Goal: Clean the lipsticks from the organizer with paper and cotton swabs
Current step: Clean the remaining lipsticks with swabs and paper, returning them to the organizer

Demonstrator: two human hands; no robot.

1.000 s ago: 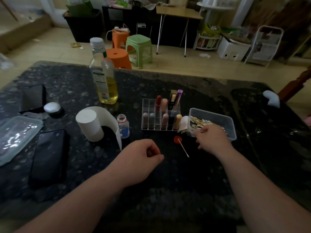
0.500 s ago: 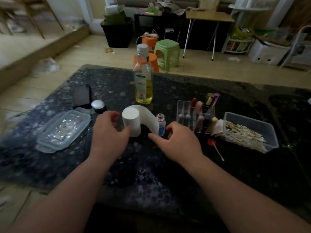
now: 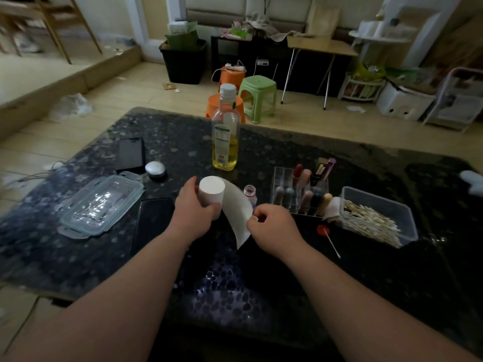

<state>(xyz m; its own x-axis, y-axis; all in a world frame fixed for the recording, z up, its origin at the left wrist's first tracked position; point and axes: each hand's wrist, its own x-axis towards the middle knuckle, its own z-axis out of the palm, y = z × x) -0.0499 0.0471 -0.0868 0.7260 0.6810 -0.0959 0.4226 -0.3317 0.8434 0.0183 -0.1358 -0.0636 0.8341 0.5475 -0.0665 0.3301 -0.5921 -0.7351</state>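
Between both hands [image 3: 194, 214] [image 3: 271, 226] — paper roll [image 3: 211, 190], its sheet pinched.

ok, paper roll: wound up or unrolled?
Partly unrolled. Left hand grips the paper roll; right hand pinches the loose strip trailing from it.

The right hand [image 3: 274, 228] has left the box of cotton swabs [image 3: 379, 198] and crossed to the paper roll [image 3: 212, 190]. Its fingers [image 3: 257, 214] now pinch the edge of the loose sheet [image 3: 236, 207], which is drawn out toward the person rather than curling round the roll. The left hand [image 3: 192, 215], a second ago a loose fist over the counter [image 3: 78, 257], now grips the roll's side.
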